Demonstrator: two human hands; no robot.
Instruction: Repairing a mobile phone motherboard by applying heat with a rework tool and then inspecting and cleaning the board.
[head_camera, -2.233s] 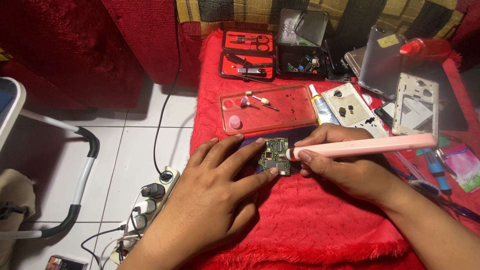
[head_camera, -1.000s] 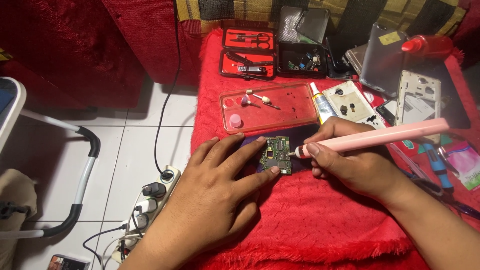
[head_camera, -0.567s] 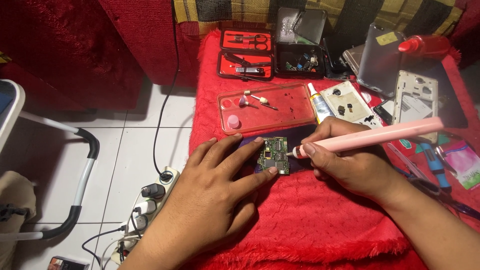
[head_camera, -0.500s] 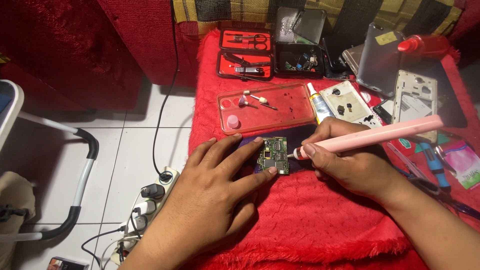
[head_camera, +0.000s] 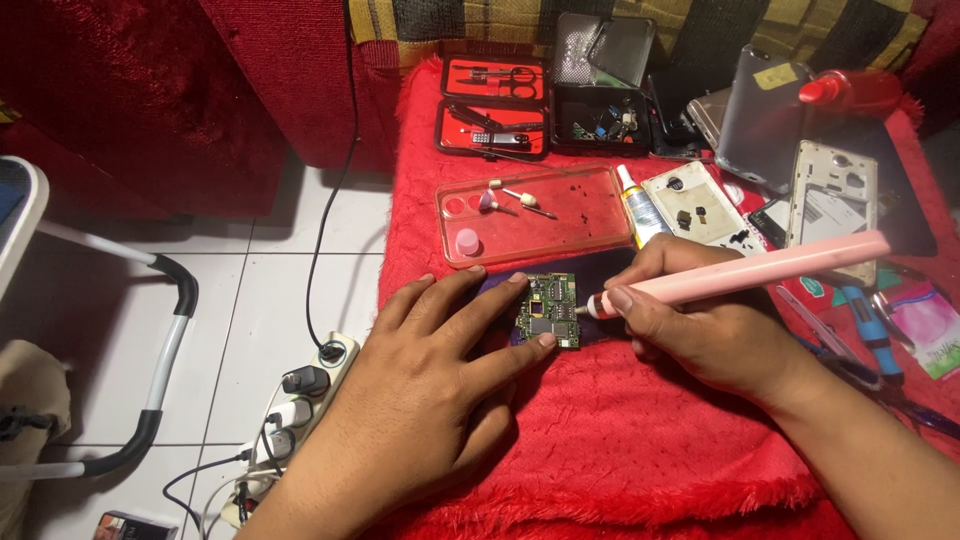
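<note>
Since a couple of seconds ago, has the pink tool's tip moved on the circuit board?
No. The pink tool has its tip at the right edge of the circuit board, just below the clear pink tray, as before; only its tail tilted slightly.

I see a green circuit board (head_camera: 549, 309) on a dark purple pad (head_camera: 600, 270), a pale pink rotary tool (head_camera: 740, 275) to its right, a red fuzzy cloth (head_camera: 640, 440) beneath, a translucent pink case (head_camera: 535, 213) farther off, white floor tiles (head_camera: 270, 300) left.

Tool tip (head_camera: 580, 309) contact too small, red bottle (head_camera: 850, 88) blurred, walker frame (head_camera: 150, 340) cropped
</note>
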